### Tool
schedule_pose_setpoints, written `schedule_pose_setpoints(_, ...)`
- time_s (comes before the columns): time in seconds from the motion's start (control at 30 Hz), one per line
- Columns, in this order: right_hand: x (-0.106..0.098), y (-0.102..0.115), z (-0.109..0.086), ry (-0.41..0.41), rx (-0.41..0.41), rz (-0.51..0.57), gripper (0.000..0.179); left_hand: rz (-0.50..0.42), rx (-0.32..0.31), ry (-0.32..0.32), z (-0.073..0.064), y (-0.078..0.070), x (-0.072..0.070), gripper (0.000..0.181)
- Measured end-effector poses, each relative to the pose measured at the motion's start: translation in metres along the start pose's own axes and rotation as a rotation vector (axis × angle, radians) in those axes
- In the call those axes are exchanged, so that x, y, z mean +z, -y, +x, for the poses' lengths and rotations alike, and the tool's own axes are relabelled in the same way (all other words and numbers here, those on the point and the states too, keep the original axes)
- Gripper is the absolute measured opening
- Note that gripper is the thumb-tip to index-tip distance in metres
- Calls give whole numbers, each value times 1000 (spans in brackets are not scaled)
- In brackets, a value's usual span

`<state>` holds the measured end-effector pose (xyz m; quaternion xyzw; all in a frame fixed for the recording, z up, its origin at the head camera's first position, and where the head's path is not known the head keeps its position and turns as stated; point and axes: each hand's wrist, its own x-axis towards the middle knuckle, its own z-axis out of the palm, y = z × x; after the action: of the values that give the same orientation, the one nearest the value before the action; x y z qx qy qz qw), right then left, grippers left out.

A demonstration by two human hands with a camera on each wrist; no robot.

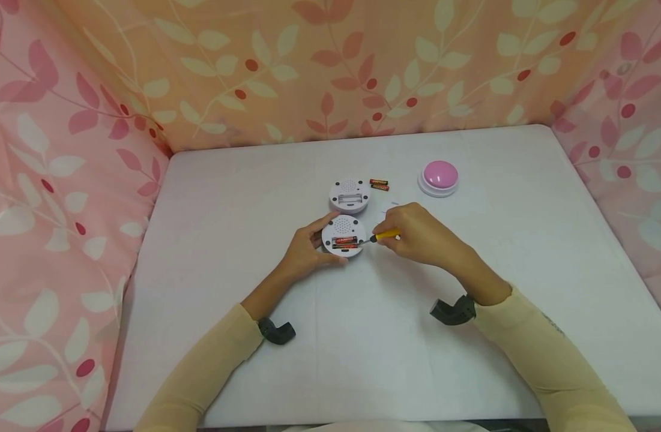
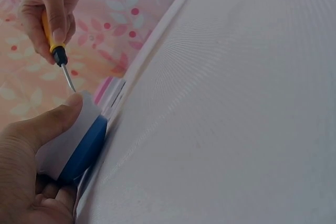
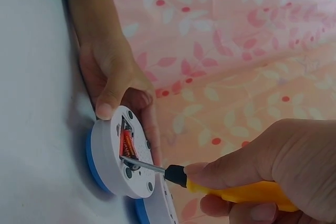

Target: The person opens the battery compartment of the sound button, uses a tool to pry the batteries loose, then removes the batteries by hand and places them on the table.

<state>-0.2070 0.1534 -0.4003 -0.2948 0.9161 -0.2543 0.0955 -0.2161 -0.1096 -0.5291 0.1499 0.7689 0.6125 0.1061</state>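
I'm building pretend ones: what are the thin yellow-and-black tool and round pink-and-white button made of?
The thin yellow-and-black tool has a silvery shaft, probably shiny metal, and a smooth, evenly coloured handle, maybe plastic. The round pink-and-white button looks like glossy plastic: its dome catches light.

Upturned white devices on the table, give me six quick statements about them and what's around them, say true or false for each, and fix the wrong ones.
1. The right hand holds a yellow-handled tool. True.
2. The left hand grips the pink-topped device. False: it grips the nearer white device.
3. Red batteries lie inside the nearer white device. True.
4. Two loose batteries lie beside the farther white device. True.
5. The farther white device has batteries in it. False: its compartment is empty.
6. The pink-topped device lies upside down. False: its pink dome faces up.
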Motion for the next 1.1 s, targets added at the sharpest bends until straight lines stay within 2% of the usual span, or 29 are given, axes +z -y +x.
schedule_pose_setpoints(0.43, 4, 2, 2, 4, 24, -29, 22, 17, 12, 3, 1, 2, -1, 99)
schedule_pose_setpoints(0.83, 2, 17, 4, 22, 9, -69, 21, 15, 8, 1, 1, 3, -1, 99)
schedule_pose_setpoints(1.1, 4, 4, 5, 14, 13, -22, 22, 4, 19, 0, 0, 3, 0, 99)
